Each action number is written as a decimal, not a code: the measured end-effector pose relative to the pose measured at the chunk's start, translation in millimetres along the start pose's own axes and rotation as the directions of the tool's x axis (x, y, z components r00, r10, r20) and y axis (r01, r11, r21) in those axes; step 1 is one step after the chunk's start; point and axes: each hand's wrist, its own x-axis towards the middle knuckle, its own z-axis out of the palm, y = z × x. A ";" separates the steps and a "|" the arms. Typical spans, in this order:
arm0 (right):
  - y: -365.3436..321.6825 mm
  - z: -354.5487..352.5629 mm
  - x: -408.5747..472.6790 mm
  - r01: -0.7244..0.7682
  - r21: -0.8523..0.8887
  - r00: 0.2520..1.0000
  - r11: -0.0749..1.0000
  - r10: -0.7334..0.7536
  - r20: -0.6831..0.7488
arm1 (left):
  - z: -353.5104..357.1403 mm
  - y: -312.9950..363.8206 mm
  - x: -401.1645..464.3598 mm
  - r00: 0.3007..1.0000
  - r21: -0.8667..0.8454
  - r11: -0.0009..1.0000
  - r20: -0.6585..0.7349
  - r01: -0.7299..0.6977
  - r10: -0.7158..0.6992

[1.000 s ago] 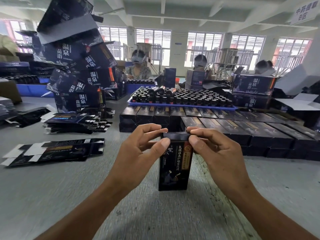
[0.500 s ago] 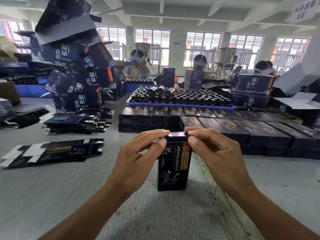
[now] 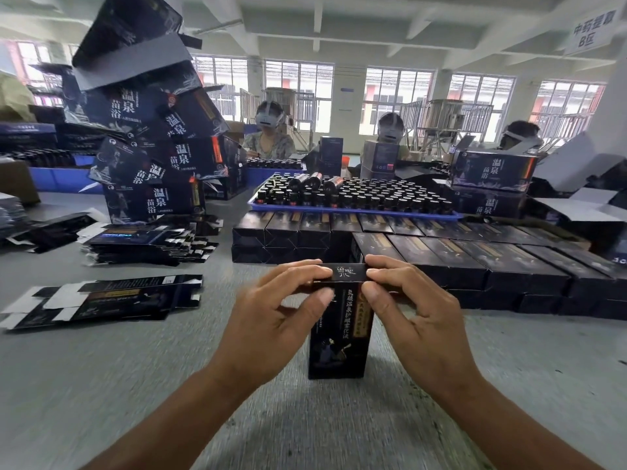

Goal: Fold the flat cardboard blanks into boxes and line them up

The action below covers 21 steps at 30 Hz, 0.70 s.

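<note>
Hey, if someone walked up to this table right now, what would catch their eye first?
Front and centre, the left hand and right hand pinch the top flap of an upright black printed cardboard box standing on the grey table. Behind it lie rows of finished black boxes and a blue tray of dark bottles. At far left a leaning pile of large dark cartons towers over flat blanks.

Two bare forearms, left hand (image 3: pixel 271 320) and right hand (image 3: pixel 417 317) ungloved, ringless
</note>
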 end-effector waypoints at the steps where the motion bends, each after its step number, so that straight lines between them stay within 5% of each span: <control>1: 0.6 0.5 -0.5 -0.028 0.009 0.999 1.000 0.028 0.017 | -0.1 -2.5 -1.7 0.998 -0.001 0.999 0.056 0.038 -0.038; 5: 4.9 1.5 -2.7 -0.104 -0.088 0.983 0.991 0.116 0.144 | -1.4 -9.7 -4.2 0.963 -0.020 0.983 0.205 0.183 -0.175; 13: -3.8 16.6 -15.3 0.197 -0.398 0.918 0.896 -0.026 0.397 | -6.3 -39.9 2.2 0.836 -0.132 0.830 -0.008 0.542 -0.548; 21: 7.9 31.9 -18.9 0.219 -0.520 0.806 0.826 0.147 0.573 | 6.0 -50.7 -3.8 0.845 0.231 0.836 0.084 0.499 -0.528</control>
